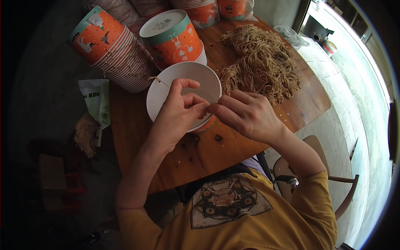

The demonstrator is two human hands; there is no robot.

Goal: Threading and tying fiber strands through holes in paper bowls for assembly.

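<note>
An open paper bucket [166, 100], white inside with an orange outer wall, stands near the table's front edge. A thin tan string [165, 83] is knotted at its left rim and runs inward behind my left hand [183, 104]. That hand is over the bucket's mouth, thumb and fingers pinched at the right rim, the index finger bent above. My right hand [250, 114] is closed, its fingertips meeting the left's at that rim. The string between the fingertips is mostly hidden. Behind the hands lies a loose heap of tan strings [262, 62].
An upside-down stack of orange and teal paper buckets [177, 43] stands just behind. Another stack [112, 50] leans at the left, with strings on it. Bagged buckets [200, 12] line the back of the wooden table [308, 104]. A chair [314, 156] is at the right.
</note>
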